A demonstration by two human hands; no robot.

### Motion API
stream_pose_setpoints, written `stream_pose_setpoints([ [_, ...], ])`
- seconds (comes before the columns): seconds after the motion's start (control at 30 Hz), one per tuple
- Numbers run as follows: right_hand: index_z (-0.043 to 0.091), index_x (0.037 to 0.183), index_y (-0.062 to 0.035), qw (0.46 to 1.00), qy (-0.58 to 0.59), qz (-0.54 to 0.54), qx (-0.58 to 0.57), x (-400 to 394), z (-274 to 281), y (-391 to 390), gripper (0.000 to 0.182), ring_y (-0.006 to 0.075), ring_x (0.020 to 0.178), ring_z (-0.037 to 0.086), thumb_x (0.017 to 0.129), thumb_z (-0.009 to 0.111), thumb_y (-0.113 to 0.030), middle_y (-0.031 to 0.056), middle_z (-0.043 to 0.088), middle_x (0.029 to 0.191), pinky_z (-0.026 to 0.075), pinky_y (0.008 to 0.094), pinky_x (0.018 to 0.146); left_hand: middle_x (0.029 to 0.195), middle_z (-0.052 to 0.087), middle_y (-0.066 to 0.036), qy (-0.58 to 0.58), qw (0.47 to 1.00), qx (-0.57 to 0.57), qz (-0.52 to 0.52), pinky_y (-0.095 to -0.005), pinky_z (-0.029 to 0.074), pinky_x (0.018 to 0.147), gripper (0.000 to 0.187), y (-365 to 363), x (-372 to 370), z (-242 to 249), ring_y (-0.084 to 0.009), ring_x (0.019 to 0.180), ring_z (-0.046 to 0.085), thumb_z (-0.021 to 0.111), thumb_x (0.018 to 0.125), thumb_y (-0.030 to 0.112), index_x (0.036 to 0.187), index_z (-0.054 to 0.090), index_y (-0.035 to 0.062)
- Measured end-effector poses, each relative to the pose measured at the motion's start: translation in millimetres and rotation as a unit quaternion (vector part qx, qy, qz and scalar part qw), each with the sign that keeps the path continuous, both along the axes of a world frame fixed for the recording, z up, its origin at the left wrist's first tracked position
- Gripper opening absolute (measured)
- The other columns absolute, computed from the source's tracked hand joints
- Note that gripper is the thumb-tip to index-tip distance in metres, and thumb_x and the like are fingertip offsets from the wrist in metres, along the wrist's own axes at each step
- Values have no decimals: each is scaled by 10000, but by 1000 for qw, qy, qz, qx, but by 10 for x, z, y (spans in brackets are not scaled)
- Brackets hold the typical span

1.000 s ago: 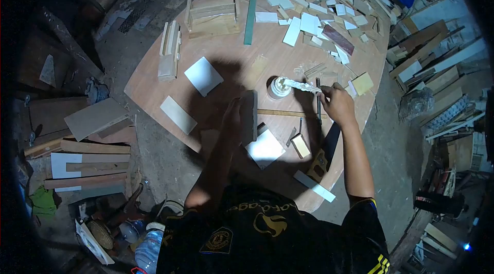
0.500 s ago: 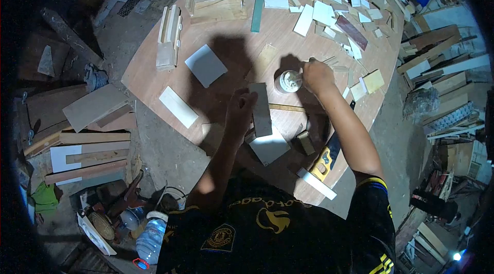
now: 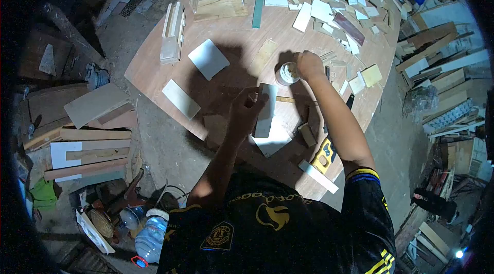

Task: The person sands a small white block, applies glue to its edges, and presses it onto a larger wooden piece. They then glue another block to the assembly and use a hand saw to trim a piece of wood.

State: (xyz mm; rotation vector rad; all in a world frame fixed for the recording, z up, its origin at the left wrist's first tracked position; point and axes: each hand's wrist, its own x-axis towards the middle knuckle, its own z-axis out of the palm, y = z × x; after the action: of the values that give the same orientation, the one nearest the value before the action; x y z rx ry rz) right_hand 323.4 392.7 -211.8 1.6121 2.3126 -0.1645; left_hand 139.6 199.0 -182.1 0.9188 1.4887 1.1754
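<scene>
My left hand (image 3: 248, 110) grips a flat rectangular wooden board (image 3: 265, 115) by its left edge, holding it up above the table. Under the board's lower end lies a pale panel (image 3: 274, 143). My right hand (image 3: 310, 66) is closed at the rim of a small white tub (image 3: 284, 77); what its fingers hold, if anything, is hidden. Something pale and lumpy shows inside the tub. A thin wooden strip (image 3: 292, 100) lies between the board and my right forearm. Near that forearm rests a small wooden block (image 3: 307, 134).
A yellow-handled saw (image 3: 324, 155) lies by the near right edge beside a white strip (image 3: 318, 176). Left on the table (image 3: 149, 75) are a white square panel (image 3: 208, 59), a pale strip (image 3: 181, 99) and wooden box assemblies (image 3: 220, 5). Offcuts (image 3: 321, 11) pile up at the far right.
My right hand has shifted slightly left and up, closer over the tub. The board in my left hand has tilted a little and catches more light. The whole view has moved slightly.
</scene>
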Motion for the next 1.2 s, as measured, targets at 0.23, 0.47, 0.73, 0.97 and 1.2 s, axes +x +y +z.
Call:
stream_pose_setpoints([
  [0.23,633,1171,-134,997,71,-6,-6,61,258,-198,384,319,1007,637,821,643,-292,173,649,1056,531,405,846,653,550,-4,-28,999,-13,27,-253,402,517,303,-180,-64,66,-56,589,494,688,879,287,1063,648,49],
  [0.47,641,1150,-100,910,357,-130,165,484,731,-593,369,317,934,651,855,636,-322,180,661,1000,518,391,808,764,599,-24,-23,999,-18,17,-255,433,587,297,-341,-281,49,-77,667,534,659,898,284,1076,634,48],
  [0.73,690,1006,-52,932,293,-194,-91,1331,-539,-1586,218,254,897,687,812,690,-151,144,703,935,518,337,823,984,644,-57,-76,994,-52,65,-276,461,792,269,-510,-368,91,-118,901,581,641,908,247,1077,622,39],
  [0.97,667,1108,-217,962,200,-186,-30,1264,-717,-2176,451,380,967,612,699,782,-370,156,615,1045,515,433,850,989,646,-53,-81,993,-66,56,-283,471,787,267,-544,-301,35,-119,907,589,637,914,249,1092,614,51],
  [1.2,632,1107,-159,954,166,-247,-47,1369,-713,-2274,455,377,1019,593,744,748,-407,166,605,1081,489,452,887,968,639,-47,-79,991,-75,74,-281,470,772,272,-607,-283,119,-119,876,586,640,910,255,1093,613,56],
])
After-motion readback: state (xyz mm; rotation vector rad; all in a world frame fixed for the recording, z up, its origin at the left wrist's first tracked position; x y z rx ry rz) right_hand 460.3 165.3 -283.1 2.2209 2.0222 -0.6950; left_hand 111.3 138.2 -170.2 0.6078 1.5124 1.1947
